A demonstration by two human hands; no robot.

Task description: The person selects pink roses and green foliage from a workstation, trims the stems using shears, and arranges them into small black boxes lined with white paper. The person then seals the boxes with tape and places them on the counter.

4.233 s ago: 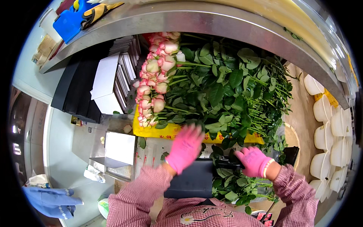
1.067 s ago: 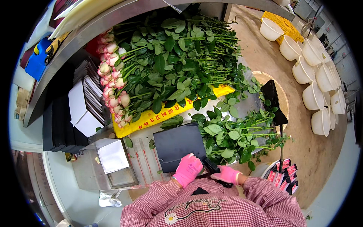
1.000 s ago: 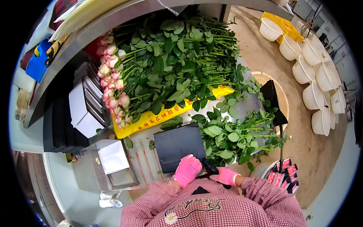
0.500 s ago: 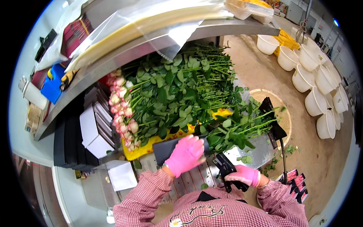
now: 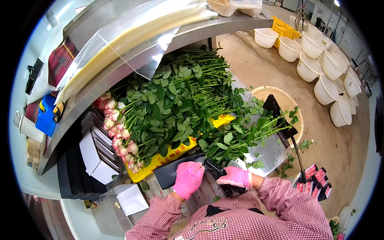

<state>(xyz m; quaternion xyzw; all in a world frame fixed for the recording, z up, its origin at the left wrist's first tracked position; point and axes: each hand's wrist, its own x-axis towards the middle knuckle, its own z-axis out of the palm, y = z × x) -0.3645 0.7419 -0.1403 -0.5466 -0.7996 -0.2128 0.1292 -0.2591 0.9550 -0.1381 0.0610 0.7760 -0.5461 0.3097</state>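
My left hand (image 5: 188, 179), in a pink glove, is closed on the right end of a dark grey cardboard wrap (image 5: 165, 175). In my pink-gloved right hand (image 5: 236, 177) is a black stapler (image 5: 215, 169), its head at the wrap's right end, close beside my left fingers. Whether its jaws touch the wrap is hidden. Just beyond lies a leafy bunch of green stems (image 5: 236, 140), pointing right. Behind the wrap, a big heap of roses (image 5: 172, 100) has pink-and-white blooms (image 5: 120, 136) on the left, partly resting on a yellow printed bag (image 5: 150, 167).
A metal shelf (image 5: 176, 40) with plastic sleeves arches over the heap. White boxes (image 5: 94, 158) and dark folded cardboard (image 5: 74, 176) stand left. A black upright plate on a rod (image 5: 296, 146) stands right. White buckets (image 5: 310, 66) line the floor at far right.
My right hand has brought the stapler up and left to the wrap's end. My left hand has moved slightly nearer to me, and its fingers have closed on the wrap. The view has shifted.
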